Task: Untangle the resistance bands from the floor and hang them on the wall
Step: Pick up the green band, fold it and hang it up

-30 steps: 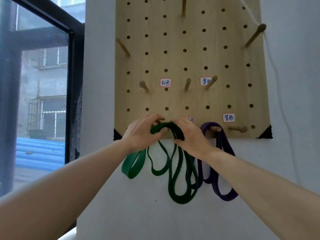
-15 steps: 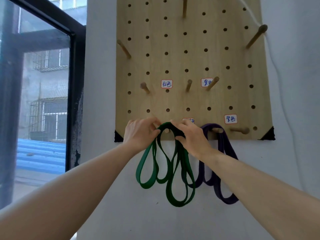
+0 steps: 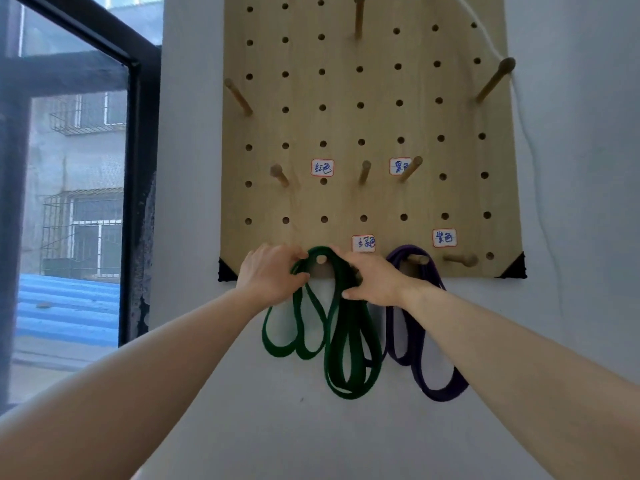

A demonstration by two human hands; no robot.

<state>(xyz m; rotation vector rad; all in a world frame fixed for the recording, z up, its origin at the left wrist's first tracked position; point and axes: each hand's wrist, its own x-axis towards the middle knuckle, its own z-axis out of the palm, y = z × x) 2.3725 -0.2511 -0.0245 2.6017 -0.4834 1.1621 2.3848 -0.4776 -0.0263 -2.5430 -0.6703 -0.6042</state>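
Note:
A green resistance band (image 3: 341,341) hangs in several loops over a wooden peg (image 3: 321,259) in the bottom row of the wooden pegboard (image 3: 363,126) on the wall. My left hand (image 3: 270,271) grips the band's left side just beside the peg. My right hand (image 3: 372,277) holds the band's right side, thumb pressed against the strands. To the right, a purple band (image 3: 433,375) hangs from its own peg (image 3: 417,259), partly hidden behind my right forearm.
Several bare pegs stick out of the board, among them a peg (image 3: 460,259) at the bottom right. Small paper labels (image 3: 322,167) mark peg positions. A black-framed window (image 3: 135,168) stands to the left. A white cord (image 3: 530,140) runs down the wall at the right.
The green band has gone over the peg and its loops have dropped straighter below it. Both hands stayed on it beside the peg.

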